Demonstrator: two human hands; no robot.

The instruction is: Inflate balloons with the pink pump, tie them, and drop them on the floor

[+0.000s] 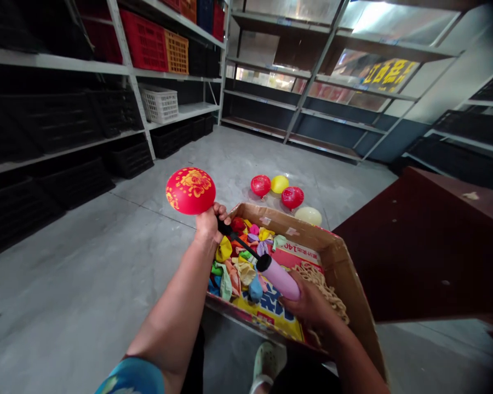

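Lower centre, the right hand (pixel 308 303) grips a pink hand pump (pixel 277 276) over a cardboard box (pixel 353 279) of limp balloons (pixel 240 262). At frame centre, left hand (pixel 208 221) fingers pinch a red printed balloon (pixel 190 190) onto the nozzle. Grey concrete floor (pixel 74 273) runs to metal shelving (pixel 123 65) stacked with crates, upper left.

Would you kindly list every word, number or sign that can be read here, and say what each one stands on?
"140": handwritten on the inner flap of the cardboard box, after characters too blurred to read.
Large blue characters on the yellow print inside the box: partly covered, unreadable.
Yellow characters on the sign behind the far shelves: too blurred to read.
Gold pattern on the red balloon at the left hand: decoration, no legible text.
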